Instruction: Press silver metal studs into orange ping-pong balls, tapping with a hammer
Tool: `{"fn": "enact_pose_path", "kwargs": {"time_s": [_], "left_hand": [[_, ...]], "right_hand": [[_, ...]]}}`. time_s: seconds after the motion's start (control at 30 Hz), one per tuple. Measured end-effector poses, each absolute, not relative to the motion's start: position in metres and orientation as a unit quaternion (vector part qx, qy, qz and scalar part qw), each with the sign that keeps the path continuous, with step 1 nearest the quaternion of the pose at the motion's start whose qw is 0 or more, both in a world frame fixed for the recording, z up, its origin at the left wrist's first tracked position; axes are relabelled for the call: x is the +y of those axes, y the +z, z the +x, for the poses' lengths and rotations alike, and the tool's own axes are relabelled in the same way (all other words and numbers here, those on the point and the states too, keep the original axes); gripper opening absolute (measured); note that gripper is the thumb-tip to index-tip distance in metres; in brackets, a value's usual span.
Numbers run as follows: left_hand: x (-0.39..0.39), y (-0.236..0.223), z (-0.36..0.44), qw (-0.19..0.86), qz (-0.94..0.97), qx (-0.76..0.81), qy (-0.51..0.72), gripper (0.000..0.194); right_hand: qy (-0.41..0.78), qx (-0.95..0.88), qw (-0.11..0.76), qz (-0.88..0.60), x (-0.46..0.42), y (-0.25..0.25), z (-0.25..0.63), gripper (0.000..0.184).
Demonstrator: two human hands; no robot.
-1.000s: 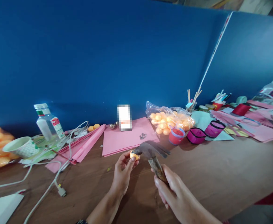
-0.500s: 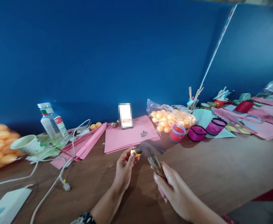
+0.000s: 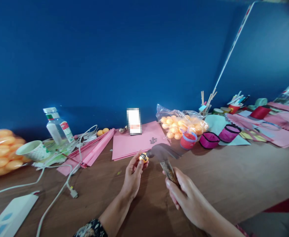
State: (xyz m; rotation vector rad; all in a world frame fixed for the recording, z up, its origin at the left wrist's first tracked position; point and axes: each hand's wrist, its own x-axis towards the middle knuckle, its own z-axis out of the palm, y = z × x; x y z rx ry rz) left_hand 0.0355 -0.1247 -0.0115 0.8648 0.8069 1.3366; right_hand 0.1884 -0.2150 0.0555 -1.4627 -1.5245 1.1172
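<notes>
Between the thumb and fingers of my left hand (image 3: 132, 177) is an orange ball (image 3: 143, 157) with dark marks or bits on its face; what these are is too small to tell. My right hand (image 3: 184, 191) is wrapped round the wooden handle of a claw hammer (image 3: 168, 171). The blurred hammer head sits just right of the ball, its round face close to it. Behind the ball lies a stack of pink paper sheets (image 3: 127, 144), with a cluster of small dark rings or beads (image 3: 153, 141) on it.
A bag of orange balls (image 3: 175, 126) and a red-filled cup (image 3: 188, 141) stand behind the hammer. Purple fabric rings (image 3: 209, 140) lie to the right. On the left are a clear bottle (image 3: 57, 128), a paper cup (image 3: 33, 150), a white cable (image 3: 57, 197) and another ball bag (image 3: 1, 153).
The hammer head has drawn slightly right, away from the ball. More of the ball's dark-marked face shows now. The whole view has shifted a little.
</notes>
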Motion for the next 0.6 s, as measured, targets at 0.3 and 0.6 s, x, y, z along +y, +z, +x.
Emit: {"fn": "enact_pose_path", "kwargs": {"time_s": [0.3, 0.6], "left_hand": [[-0.1248, -0.0135, 0.0359, 0.601, 0.407, 0.369, 0.581, 0.047], [-0.1244, -0.0080, 0.0367, 0.569, 0.449, 0.380, 0.574, 0.039]], "right_hand": [[0.390, -0.629, 0.345, -0.577, -0.2133, 0.0541, 0.1883, 0.011], [0.357, -0.643, 0.338, -0.587, -0.2124, 0.0580, 0.1885, 0.010]]}}
